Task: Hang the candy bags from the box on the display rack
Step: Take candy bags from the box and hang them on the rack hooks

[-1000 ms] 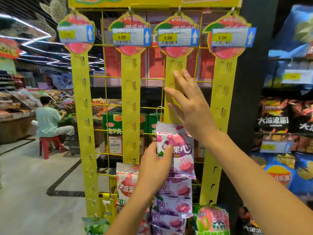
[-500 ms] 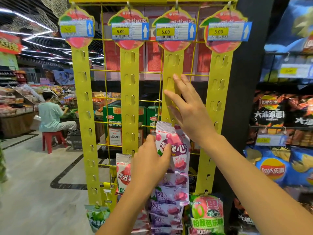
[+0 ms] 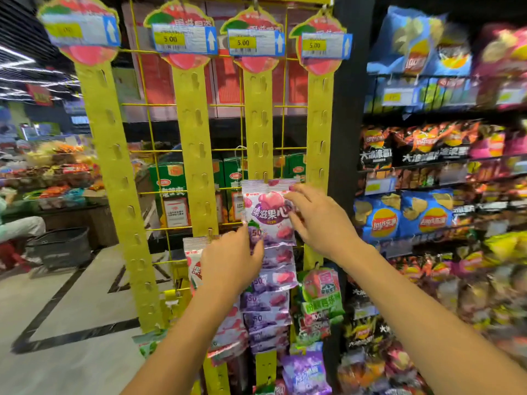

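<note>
A purple and pink candy bag (image 3: pixel 268 212) hangs at a peg of the third yellow strip (image 3: pixel 258 124) of the display rack. My left hand (image 3: pixel 231 260) pinches its lower left edge, thumb on the front. My right hand (image 3: pixel 316 220) lies on the bag's right side, fingertips reaching the top right corner. Several more purple bags (image 3: pixel 268 303) hang below it on the same strip. A red and white bag (image 3: pixel 194 266) hangs on the second strip, partly behind my left hand. Green bags (image 3: pixel 322 297) hang low on the fourth strip (image 3: pixel 319 132). The box is out of view.
Price tags (image 3: pixel 182 38) top each strip. Shelves of chip bags (image 3: pixel 422 220) stand close on the right. On the left lies the open shop floor (image 3: pixel 57 309) with a dark basket (image 3: pixel 61 246) and a seated person (image 3: pixel 17 226) at the frame edge.
My right hand came down off the third strip onto the bag's right side. The bag now sits with its top at the peg. The view shifted right.
</note>
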